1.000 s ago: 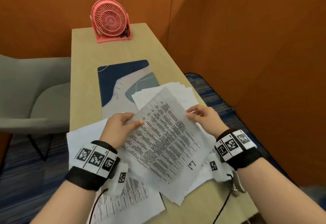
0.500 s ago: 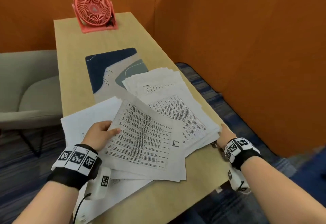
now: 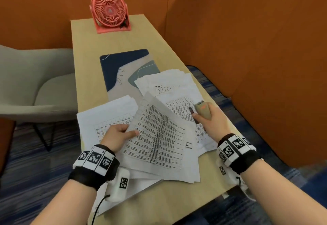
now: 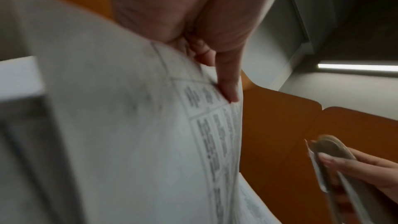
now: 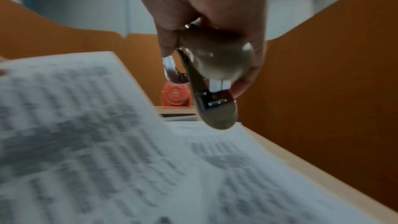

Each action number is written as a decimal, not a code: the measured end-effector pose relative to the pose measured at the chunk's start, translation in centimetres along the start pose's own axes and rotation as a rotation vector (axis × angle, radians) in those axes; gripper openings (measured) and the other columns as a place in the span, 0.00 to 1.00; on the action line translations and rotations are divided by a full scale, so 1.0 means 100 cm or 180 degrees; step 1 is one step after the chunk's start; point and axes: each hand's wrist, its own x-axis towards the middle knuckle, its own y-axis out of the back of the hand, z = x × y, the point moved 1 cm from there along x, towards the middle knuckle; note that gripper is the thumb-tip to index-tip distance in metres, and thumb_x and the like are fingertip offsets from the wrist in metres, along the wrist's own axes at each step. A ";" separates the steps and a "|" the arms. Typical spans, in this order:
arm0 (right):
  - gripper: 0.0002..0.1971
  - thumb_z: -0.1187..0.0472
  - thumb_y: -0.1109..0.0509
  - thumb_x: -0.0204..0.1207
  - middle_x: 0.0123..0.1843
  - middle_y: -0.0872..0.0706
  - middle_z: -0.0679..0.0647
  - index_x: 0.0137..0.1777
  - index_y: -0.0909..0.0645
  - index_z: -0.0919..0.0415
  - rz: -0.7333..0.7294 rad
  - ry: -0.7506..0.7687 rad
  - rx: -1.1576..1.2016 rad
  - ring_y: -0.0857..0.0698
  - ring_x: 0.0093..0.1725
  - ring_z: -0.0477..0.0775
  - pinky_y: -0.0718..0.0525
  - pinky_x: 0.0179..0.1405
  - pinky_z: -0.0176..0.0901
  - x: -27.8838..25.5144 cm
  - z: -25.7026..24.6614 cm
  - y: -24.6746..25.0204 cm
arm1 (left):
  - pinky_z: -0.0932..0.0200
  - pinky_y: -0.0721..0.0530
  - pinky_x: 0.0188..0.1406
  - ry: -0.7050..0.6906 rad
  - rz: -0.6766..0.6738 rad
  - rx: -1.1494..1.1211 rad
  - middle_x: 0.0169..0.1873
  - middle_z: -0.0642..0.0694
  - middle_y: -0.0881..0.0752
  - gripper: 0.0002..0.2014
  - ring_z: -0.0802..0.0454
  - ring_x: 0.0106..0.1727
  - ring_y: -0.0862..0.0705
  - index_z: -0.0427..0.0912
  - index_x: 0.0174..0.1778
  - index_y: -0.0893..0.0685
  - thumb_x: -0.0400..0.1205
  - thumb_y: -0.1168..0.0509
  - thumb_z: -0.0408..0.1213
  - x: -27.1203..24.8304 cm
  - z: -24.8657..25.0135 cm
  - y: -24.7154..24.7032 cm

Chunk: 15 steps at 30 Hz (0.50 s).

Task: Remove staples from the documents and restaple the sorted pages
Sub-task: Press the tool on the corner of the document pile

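Fingers and thumb of the left hand [image 3: 118, 135] pinch the printed sheet [image 3: 157, 141] at its left edge, lifted over loose pages on the surface [image 3: 88, 51]. Right hand [image 3: 213, 120] has its grip curled round a beige stapler [image 3: 202, 110], raised above the right-hand paper stack [image 3: 169, 86], just beside the held sheet.

The fan [image 3: 110, 12] at 12 o'clock is pink-red; the table [image 3: 99, 35] is pale wood; the mat [image 3: 122, 65] is dark blue, grey and cream; the papers [image 3: 155, 141] are white with black print; the stapler [image 3: 203, 111] at 2 o'clock is tan with an orange spot; the walls [image 3: 247, 39] are orange.
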 end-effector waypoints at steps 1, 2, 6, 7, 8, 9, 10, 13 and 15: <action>0.21 0.49 0.25 0.71 0.54 0.23 0.59 0.60 0.25 0.52 -0.0220 0.0122 0.0103 0.19 0.45 0.59 0.16 0.44 0.50 -0.008 -0.013 -0.012 | 0.53 0.14 0.47 -0.0023 -0.0038 -0.0013 0.41 0.36 0.10 0.05 0.42 0.40 0.11 0.36 0.45 0.12 0.76 0.30 0.31 -0.002 0.002 -0.002; 0.22 0.51 0.24 0.71 0.58 0.27 0.58 0.63 0.25 0.54 -0.0442 0.0219 0.0177 0.20 0.48 0.58 0.16 0.49 0.51 -0.016 -0.026 -0.024 | 0.54 0.14 0.47 -0.0054 -0.0057 -0.0014 0.41 0.37 0.10 0.06 0.42 0.41 0.11 0.35 0.46 0.12 0.76 0.30 0.32 -0.003 0.004 -0.003; 0.22 0.50 0.29 0.75 0.58 0.20 0.54 0.66 0.29 0.53 -0.1036 0.0747 -0.0282 0.19 0.54 0.55 0.21 0.57 0.50 -0.039 -0.056 -0.065 | 0.54 0.16 0.49 -0.0111 -0.0047 -0.0117 0.40 0.37 0.10 0.06 0.44 0.40 0.12 0.34 0.42 0.13 0.77 0.31 0.34 -0.008 0.007 -0.004; 0.21 0.48 0.30 0.77 0.55 0.17 0.54 0.66 0.30 0.52 -0.1097 0.0864 -0.0477 0.18 0.53 0.57 0.22 0.58 0.51 -0.044 -0.061 -0.071 | 0.54 0.16 0.48 -0.0109 -0.0034 -0.0163 0.39 0.36 0.11 0.07 0.45 0.40 0.13 0.32 0.42 0.13 0.77 0.31 0.33 -0.009 0.006 -0.004; 0.21 0.46 0.32 0.77 0.54 0.15 0.53 0.67 0.31 0.51 -0.1113 0.0936 -0.0625 0.17 0.53 0.58 0.23 0.60 0.53 -0.047 -0.065 -0.076 | 0.55 0.16 0.47 -0.0107 -0.0017 -0.0218 0.38 0.36 0.11 0.07 0.45 0.38 0.13 0.31 0.42 0.13 0.78 0.31 0.33 -0.010 0.006 -0.004; 0.22 0.45 0.33 0.78 0.53 0.14 0.53 0.68 0.32 0.50 -0.1086 0.1014 -0.0703 0.16 0.53 0.59 0.24 0.60 0.53 -0.050 -0.068 -0.079 | 0.57 0.15 0.44 -0.0112 0.0006 -0.0283 0.37 0.37 0.11 0.08 0.46 0.37 0.13 0.29 0.43 0.13 0.78 0.32 0.32 -0.011 0.005 -0.003; 0.23 0.44 0.34 0.78 0.53 0.13 0.53 0.69 0.33 0.50 -0.1031 0.1072 -0.0756 0.16 0.52 0.59 0.23 0.59 0.52 -0.052 -0.069 -0.082 | 0.59 0.15 0.42 -0.0115 0.0028 -0.0334 0.36 0.37 0.11 0.08 0.47 0.36 0.13 0.28 0.44 0.14 0.78 0.32 0.32 -0.013 0.005 -0.003; 0.25 0.42 0.36 0.78 0.51 0.14 0.54 0.72 0.35 0.49 -0.0945 0.1113 -0.0827 0.15 0.50 0.59 0.19 0.50 0.49 -0.056 -0.075 -0.084 | 0.57 0.16 0.43 -0.0113 0.0031 -0.0312 0.34 0.39 0.11 0.06 0.47 0.35 0.14 0.35 0.37 0.13 0.77 0.31 0.34 -0.015 0.003 0.000; 0.26 0.41 0.36 0.78 0.52 0.14 0.55 0.72 0.36 0.49 -0.0972 0.1095 -0.0871 0.16 0.50 0.59 0.19 0.46 0.48 -0.057 -0.078 -0.084 | 0.59 0.17 0.41 -0.0121 0.0013 -0.0276 0.31 0.41 0.12 0.07 0.49 0.33 0.15 0.39 0.34 0.13 0.78 0.31 0.33 -0.017 0.003 -0.001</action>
